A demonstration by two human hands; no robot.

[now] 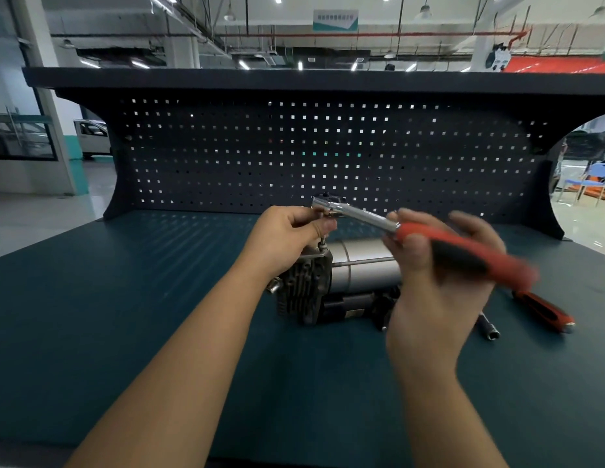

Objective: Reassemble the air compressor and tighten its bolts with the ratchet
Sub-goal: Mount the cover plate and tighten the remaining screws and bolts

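One air compressor (331, 282) sits on the one tabletop (159, 298). There is one ratchet (361, 216) at its 12 o'clock. Two hands show: the left hand (287, 238) and the right hand (439, 265). At the compressor's 3 o'clock lie one red-handled tool (544, 310) and one socket extension bar (488, 327).

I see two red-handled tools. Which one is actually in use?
The ratchet, gripped by the right hand above the compressor. The other red-handled tool lies untouched on the bench, further right.
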